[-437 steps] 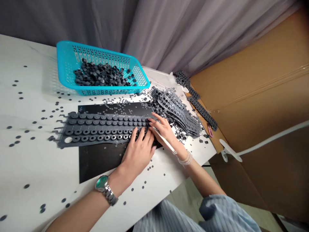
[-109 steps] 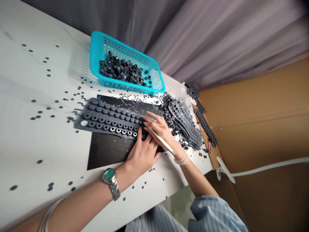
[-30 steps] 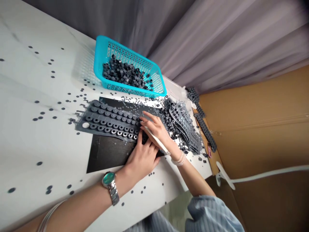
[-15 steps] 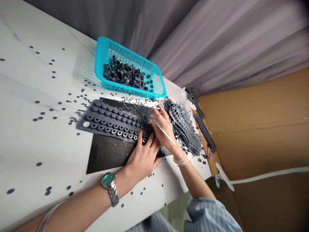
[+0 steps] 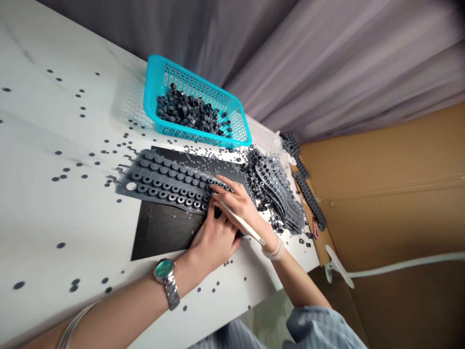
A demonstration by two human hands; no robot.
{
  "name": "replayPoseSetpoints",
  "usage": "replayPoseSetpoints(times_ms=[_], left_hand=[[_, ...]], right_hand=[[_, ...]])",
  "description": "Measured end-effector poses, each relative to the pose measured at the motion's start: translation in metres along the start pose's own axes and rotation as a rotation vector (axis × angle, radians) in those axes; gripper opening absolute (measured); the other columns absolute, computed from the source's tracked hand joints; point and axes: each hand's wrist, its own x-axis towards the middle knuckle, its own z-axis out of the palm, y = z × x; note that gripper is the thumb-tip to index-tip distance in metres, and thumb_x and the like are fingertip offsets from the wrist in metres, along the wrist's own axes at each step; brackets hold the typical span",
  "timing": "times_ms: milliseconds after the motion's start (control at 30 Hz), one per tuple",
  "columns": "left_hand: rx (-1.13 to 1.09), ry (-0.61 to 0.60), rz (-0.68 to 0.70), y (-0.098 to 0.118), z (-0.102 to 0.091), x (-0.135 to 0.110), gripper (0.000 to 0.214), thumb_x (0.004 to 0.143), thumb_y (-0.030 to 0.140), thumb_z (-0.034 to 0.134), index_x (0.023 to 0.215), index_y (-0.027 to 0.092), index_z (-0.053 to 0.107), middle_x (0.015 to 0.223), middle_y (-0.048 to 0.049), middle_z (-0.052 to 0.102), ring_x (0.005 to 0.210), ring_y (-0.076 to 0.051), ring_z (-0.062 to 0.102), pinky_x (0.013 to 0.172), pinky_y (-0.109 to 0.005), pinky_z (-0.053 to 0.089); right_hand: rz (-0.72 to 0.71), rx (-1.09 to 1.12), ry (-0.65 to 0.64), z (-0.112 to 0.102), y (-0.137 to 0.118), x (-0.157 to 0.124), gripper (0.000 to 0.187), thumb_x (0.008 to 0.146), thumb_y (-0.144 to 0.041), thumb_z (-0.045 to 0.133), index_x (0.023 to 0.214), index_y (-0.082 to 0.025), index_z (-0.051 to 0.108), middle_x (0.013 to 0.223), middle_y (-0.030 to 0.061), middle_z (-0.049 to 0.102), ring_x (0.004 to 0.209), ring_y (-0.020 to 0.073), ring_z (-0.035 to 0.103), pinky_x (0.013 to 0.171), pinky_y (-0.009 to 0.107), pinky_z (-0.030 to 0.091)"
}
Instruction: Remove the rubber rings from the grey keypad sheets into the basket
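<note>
A dark grey molded rubber sheet with rows of round, ring-shaped parts lies on a black mat. My left hand rests on the mat and the sheet's near edge, fingers stretched out, holding the sheet down. Closed around a slim white tool, my right hand sits over the sheet's right end, just above my left fingers. The white shaft runs back along the palm towards the wrist. The tool's working tip is hidden by the fingers, and so is the part of the sheet beneath them.
Behind the sheet stands a turquoise basket holding many small dark rings. A stack of punched grey sheets lies at right among loose rings. Small dark discs are scattered over the white table. A cardboard box borders the right side.
My right hand has come down and left with the white tool, from above the sheet's right end to close beside my left fingers. The left hand and sheet have stayed in place.
</note>
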Motion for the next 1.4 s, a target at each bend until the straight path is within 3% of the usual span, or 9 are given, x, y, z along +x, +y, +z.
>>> replayPoseSetpoints(times_ms=[333, 467, 600, 967, 1400], left_hand=[[-0.085, -0.02, 0.012, -0.002, -0.003, 0.001, 0.051, 0.095, 0.045, 0.048, 0.131, 0.012, 0.065, 0.129, -0.0194, 0.067, 0.13, -0.041, 0.049, 0.111, -0.069, 0.027], [-0.059, -0.003, 0.059, -0.003, -0.003, 0.0, 0.058, 0.097, 0.045, 0.046, 0.141, 0.009, 0.054, 0.139, -0.0206, 0.06, 0.135, -0.038, 0.044, 0.113, -0.071, 0.023], [-0.044, -0.015, 0.051, -0.003, -0.003, 0.0, 0.062, 0.098, 0.047, 0.044, 0.146, 0.008, 0.047, 0.149, -0.019, 0.051, 0.138, -0.035, 0.041, 0.115, -0.07, 0.023], [-0.008, 0.042, 0.043, -0.002, 0.002, -0.001, 0.056, 0.096, 0.048, 0.046, 0.137, 0.012, 0.059, 0.136, -0.0162, 0.063, 0.129, -0.037, 0.047, 0.112, -0.07, 0.029], [-0.018, 0.052, 0.049, -0.002, 0.004, -0.003, 0.049, 0.097, 0.047, 0.045, 0.13, 0.015, 0.063, 0.128, -0.0159, 0.067, 0.124, -0.035, 0.05, 0.111, -0.069, 0.029]], right_hand=[[-0.15, -0.15, -0.061, -0.001, 0.007, 0.015, 0.02, 0.102, -0.014, 0.041, 0.106, -0.02, 0.06, 0.131, 0.0134, 0.066, 0.146, 0.0236, 0.037, 0.103, 0.046, 0.048], [-0.058, -0.187, 0.08, -0.001, 0.03, 0.029, 0.025, 0.103, -0.015, 0.037, 0.112, -0.023, 0.06, 0.135, 0.0119, 0.063, 0.147, 0.023, 0.037, 0.108, 0.049, 0.046], [0.081, -0.146, 0.239, 0.001, 0.048, 0.035, 0.018, 0.101, -0.022, 0.045, 0.109, -0.024, 0.061, 0.136, 0.0113, 0.062, 0.149, 0.0283, 0.03, 0.11, 0.057, 0.043], [-0.024, 0.032, 0.118, 0.009, 0.013, 0.014, 0.017, 0.1, -0.018, 0.048, 0.111, -0.018, 0.061, 0.127, 0.0117, 0.068, 0.142, 0.0253, 0.043, 0.104, 0.05, 0.048], [-0.062, -0.033, 0.032, 0.013, 0.017, 0.023, 0.018, 0.101, -0.021, 0.047, 0.111, -0.02, 0.063, 0.129, 0.0119, 0.067, 0.143, 0.0262, 0.042, 0.1, 0.048, 0.05]])
